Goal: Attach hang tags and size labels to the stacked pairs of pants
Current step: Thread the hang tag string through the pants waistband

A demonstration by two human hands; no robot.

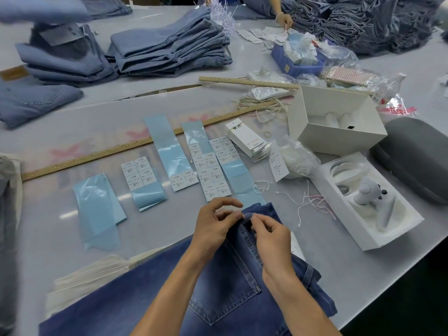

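Dark blue jeans (pixel 218 282) lie in front of me, waistband pointing away. My left hand (pixel 215 226) pinches the waistband's top edge at a belt loop. My right hand (pixel 271 231) pinches the same spot from the right, fingers curled; whether a string sits between them is hidden. Light blue backing strips with white size labels (pixel 213 170) lie in rows just beyond my hands. A stack of white hang tags (pixel 247 139) rests farther right. Loose white strings (pixel 300 202) lie to the right of the jeans.
Two wooden rulers (pixel 121 149) cross the table. An open white box (pixel 337 120), a tray holding a white controller (pixel 371 195) and a grey case (pixel 417 156) sit at right. Folded light jeans (pixel 169 44) are stacked at the back, where another person's hand (pixel 284 20) works.
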